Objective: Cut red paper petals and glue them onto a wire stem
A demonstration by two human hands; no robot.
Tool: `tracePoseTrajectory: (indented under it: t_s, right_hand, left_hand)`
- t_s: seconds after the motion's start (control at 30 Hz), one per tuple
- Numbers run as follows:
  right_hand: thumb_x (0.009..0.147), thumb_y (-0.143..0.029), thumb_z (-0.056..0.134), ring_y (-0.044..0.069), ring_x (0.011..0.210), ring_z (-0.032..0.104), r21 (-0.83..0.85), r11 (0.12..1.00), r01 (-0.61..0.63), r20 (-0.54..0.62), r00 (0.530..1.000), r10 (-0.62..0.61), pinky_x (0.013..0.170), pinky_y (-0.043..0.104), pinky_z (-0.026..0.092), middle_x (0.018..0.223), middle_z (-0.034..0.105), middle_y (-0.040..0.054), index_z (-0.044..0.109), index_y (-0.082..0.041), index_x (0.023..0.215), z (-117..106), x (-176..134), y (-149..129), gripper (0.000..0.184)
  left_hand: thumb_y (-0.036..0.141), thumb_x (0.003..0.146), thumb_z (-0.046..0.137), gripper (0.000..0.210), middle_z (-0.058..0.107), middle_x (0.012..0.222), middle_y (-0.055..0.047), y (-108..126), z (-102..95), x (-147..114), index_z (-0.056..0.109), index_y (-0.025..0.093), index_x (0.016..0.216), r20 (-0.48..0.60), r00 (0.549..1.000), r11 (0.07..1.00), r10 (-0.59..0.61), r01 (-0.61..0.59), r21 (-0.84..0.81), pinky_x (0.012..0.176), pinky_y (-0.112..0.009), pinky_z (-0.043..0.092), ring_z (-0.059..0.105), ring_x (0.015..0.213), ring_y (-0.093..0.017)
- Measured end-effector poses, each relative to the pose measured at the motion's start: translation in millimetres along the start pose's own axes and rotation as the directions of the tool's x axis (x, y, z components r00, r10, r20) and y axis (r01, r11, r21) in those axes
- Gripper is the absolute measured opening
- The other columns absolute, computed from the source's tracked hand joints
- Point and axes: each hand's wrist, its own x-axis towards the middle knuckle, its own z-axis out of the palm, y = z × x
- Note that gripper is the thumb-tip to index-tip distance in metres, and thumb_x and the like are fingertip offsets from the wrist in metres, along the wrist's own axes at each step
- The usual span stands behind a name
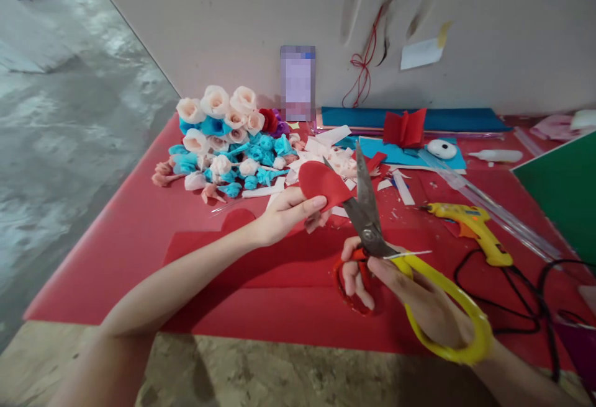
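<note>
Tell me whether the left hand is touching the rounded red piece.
Touching: the head view shows the left hand pinching the rounded red piece, its thumb lying over the near edge.

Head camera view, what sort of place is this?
Probably a craft workspace: pink, white and blue craft flowers are heaped on a red-topped table, a yellow glue gun lies to the right, and the right hand holds open scissors.

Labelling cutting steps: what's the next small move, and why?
Probably close the scissors with the right hand: their blades stand open, one passing behind the red paper piece, which the left hand pinches at its lower edge.
</note>
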Motion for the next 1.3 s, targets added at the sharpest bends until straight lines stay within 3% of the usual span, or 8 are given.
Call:
tracePoseTrajectory:
  t_s: [0.23,0.5,0.7,0.8,0.97,1.1,1.2,1.3]
  right_hand:
    - [0.092,-0.042,0.036,0.009,0.043,0.041,-0.089,0.996,0.016,-0.041,0.999,-0.019,0.046,0.025,0.035,0.059,0.050,-0.0015,0.050,-0.018,0.096,0,-1,7,0.028]
    - [0.090,-0.045,0.039,0.006,0.039,0.040,-0.045,0.999,-0.025,-0.088,0.996,0.021,0.037,0.021,0.030,0.057,0.049,-0.0039,0.050,-0.017,0.092,6,-4,10,0.030]
    - [0.090,-0.046,0.037,0.005,0.031,0.033,-0.097,0.995,0.033,-0.207,0.977,-0.053,0.036,0.022,0.027,0.039,0.038,-0.0046,0.048,-0.017,0.059,4,-7,-1,0.044]
    - [0.088,-0.046,0.042,0.006,0.032,0.034,-0.128,0.989,0.077,-0.272,0.956,-0.110,0.037,0.021,0.028,0.036,0.037,-0.0066,0.051,-0.018,0.072,1,-6,-10,0.034]
    - [0.077,-0.041,0.059,0.004,0.030,0.028,-0.055,0.998,-0.012,-0.388,0.922,-0.010,0.031,0.017,0.025,0.038,0.033,-0.0107,0.054,-0.018,0.086,1,0,-11,0.025]
    - [0.068,-0.043,0.064,0.004,0.031,0.030,-0.076,0.991,-0.112,-0.498,0.865,0.059,0.030,0.017,0.028,0.038,0.034,-0.0091,0.054,-0.017,0.069,6,2,-12,0.027]
    - [0.067,-0.043,0.063,0.005,0.030,0.031,-0.077,0.977,-0.197,-0.533,0.836,0.127,0.030,0.019,0.030,0.036,0.036,-0.0067,0.039,-0.019,0.052,8,2,-12,0.037]
    - [0.068,-0.041,0.061,0.005,0.029,0.031,-0.051,0.979,-0.195,-0.495,0.856,0.145,0.029,0.018,0.028,0.036,0.037,-0.0077,0.041,-0.020,0.059,7,1,-12,0.030]
  left_hand:
    - [0.048,0.080,0.052,0.040,0.055,0.058,-0.001,0,-3.6,-1,0.058,0.014,0.061,-0.001,1.000,0.997,0.012,-0.012,0.076,0.047,-0.020,0.040,0.050,0.051,-0.008]
    - [0.045,0.082,0.052,0.037,0.055,0.058,-0.001,1,-2.2,-2,0.059,0.014,0.062,0.023,1.000,0.999,0.012,-0.013,0.045,0.046,-0.020,0.041,0.050,0.052,-0.009]
    - [0.045,0.080,0.054,0.037,0.055,0.058,-0.001,-2,-4.0,-2,0.057,0.013,0.061,0.002,1.000,1.000,-0.020,0.020,0.011,0.046,-0.020,0.040,0.049,0.048,-0.008]
    - [0.045,0.081,0.052,0.038,0.055,0.057,0.000,-3,-2.6,-2,0.056,0.013,0.060,0.010,0.999,0.999,-0.036,0.036,0.008,0.049,-0.021,0.042,0.048,0.045,-0.007]
    - [0.043,0.083,0.050,0.037,0.055,0.055,-0.001,1,9.0,-6,0.056,0.013,0.062,0.065,0.996,0.996,-0.065,0.060,0.064,0.046,-0.020,0.041,0.050,0.047,-0.008]
    - [0.028,0.088,0.043,0.031,0.054,0.054,0.000,5,20.7,-10,0.054,0.013,0.062,0.169,0.983,0.935,0.073,-0.126,0.331,0.051,-0.018,0.041,0.050,0.049,-0.007]
    - [0.022,0.087,0.043,0.025,0.059,0.062,-0.002,8,26.4,-13,0.056,0.014,0.067,0.255,0.948,0.842,0.192,-0.293,0.453,0.059,-0.019,0.044,0.053,0.057,-0.009]
    - [0.027,0.086,0.045,0.021,0.063,0.072,-0.006,13,26.7,-14,0.058,0.013,0.075,0.292,0.940,0.851,0.174,-0.293,0.436,0.065,-0.022,0.046,0.056,0.066,-0.012]
